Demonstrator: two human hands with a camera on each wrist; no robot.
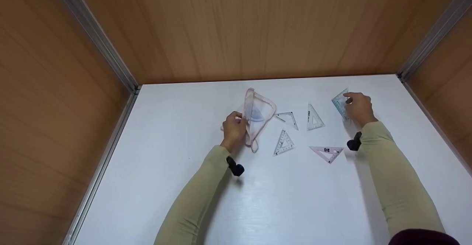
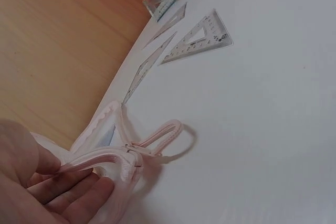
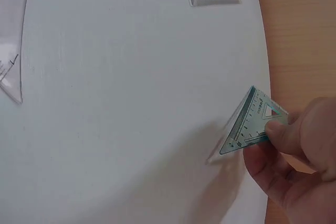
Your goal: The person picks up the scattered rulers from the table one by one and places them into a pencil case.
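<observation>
My left hand (image 1: pixel 234 126) holds the edge of a clear pouch with pink zipper trim (image 1: pixel 258 114), its mouth propped up off the white table (image 1: pixel 206 178); in the left wrist view my fingers (image 2: pixel 79 192) grip the pink zipper edge (image 2: pixel 113 158). Something bluish shows inside the pouch. My right hand (image 1: pixel 358 107) pinches a blue-green set square (image 1: pixel 340 103) at the far right, tilted up on one edge (image 3: pixel 251 124). Three clear set squares (image 1: pixel 288 118) (image 1: pixel 314 118) (image 1: pixel 284 142) and a pink one (image 1: pixel 327 153) lie flat between the hands.
Wooden walls (image 1: pixel 243 27) with metal corner strips close in the table at the back and both sides. The pouch's pink loop strap (image 2: pixel 165 137) lies on the table next to it.
</observation>
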